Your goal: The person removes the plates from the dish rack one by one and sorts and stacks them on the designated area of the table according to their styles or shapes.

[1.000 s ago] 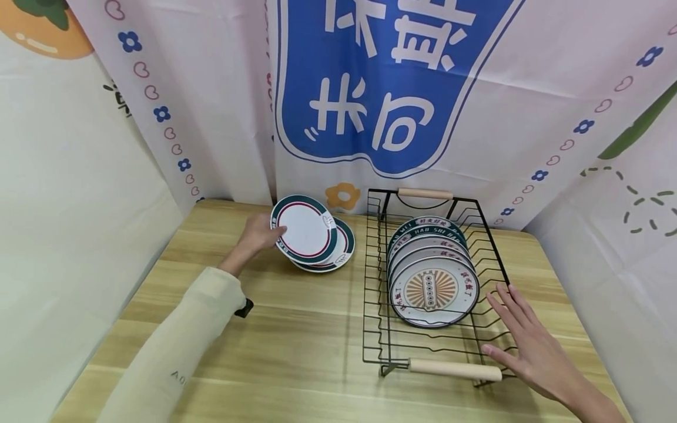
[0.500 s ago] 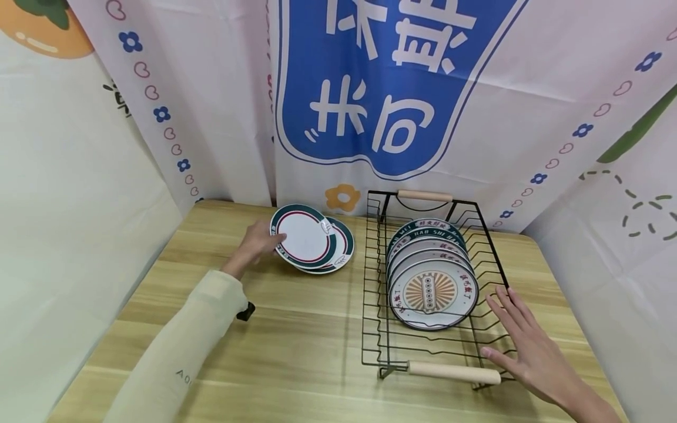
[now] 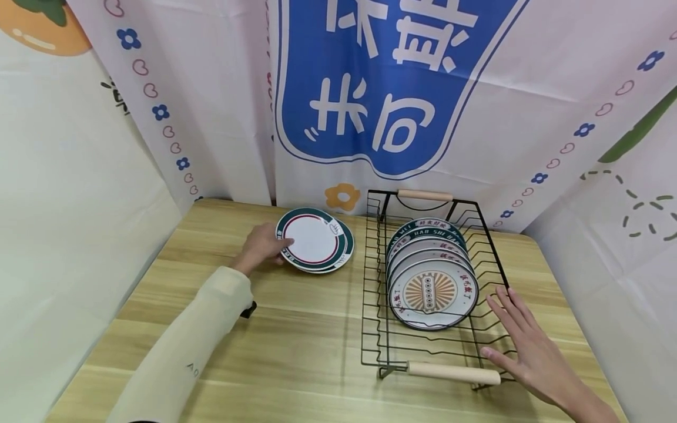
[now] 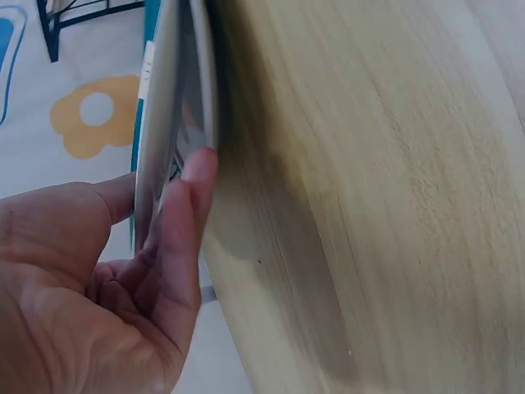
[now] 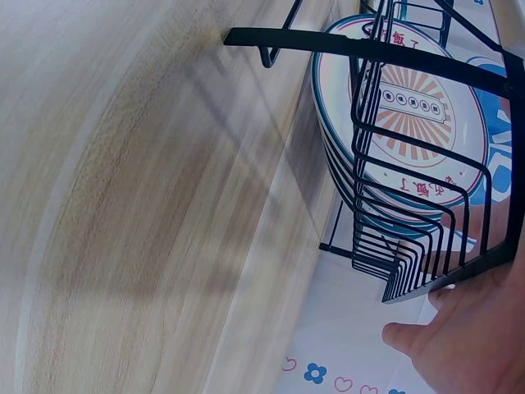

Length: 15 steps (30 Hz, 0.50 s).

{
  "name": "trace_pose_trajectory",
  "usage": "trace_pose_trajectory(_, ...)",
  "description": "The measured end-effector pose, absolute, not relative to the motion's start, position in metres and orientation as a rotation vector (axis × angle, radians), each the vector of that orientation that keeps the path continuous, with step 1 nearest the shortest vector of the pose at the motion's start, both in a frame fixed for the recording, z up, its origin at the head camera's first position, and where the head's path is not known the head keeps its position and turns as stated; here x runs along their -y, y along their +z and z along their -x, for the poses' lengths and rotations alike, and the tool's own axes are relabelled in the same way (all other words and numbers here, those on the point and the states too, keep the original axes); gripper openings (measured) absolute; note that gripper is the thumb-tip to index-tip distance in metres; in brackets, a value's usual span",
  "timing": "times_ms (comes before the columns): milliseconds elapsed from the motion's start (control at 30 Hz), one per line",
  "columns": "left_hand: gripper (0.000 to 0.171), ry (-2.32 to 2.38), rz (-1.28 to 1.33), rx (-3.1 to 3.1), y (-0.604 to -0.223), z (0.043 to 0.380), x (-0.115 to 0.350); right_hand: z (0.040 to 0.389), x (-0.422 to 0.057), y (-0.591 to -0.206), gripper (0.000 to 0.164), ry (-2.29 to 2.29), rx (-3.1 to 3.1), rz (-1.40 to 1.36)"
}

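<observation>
Top green-rimmed plate (image 3: 316,238) has come down and a bit right since a second ago, so it now covers most of the second plate (image 3: 347,244) on the back part of the counter (image 3: 296,341). Left hand (image 3: 265,242) has it pinched at the near-left edge, thumb over the rim, other fingers underneath. Right hand (image 3: 534,352) hasn't really budged: fingers straight and spread at the right side of the wire rack (image 3: 453,372), where a row of plates (image 3: 431,294) stands leaning back.
</observation>
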<state>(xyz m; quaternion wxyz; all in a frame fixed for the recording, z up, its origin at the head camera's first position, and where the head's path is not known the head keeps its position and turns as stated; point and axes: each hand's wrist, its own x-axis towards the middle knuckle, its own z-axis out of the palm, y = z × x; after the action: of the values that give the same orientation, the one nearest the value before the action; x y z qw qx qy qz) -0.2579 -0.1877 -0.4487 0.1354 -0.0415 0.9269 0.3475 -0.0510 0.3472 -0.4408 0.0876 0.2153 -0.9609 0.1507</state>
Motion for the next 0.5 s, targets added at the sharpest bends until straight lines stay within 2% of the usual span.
trace_pose_trajectory(233, 0.042, 0.660, 0.137, -2.732, -0.450, 0.259, 0.181, 0.051, -0.347, -0.440, 0.094, 0.449, 2.859, -0.644)
trace_pose_trajectory(500, 0.048, 0.514, 0.146, -2.738, -0.459, 0.264, 0.176, 0.051, -0.347, -0.439, 0.094, 0.450, 2.860, -0.646)
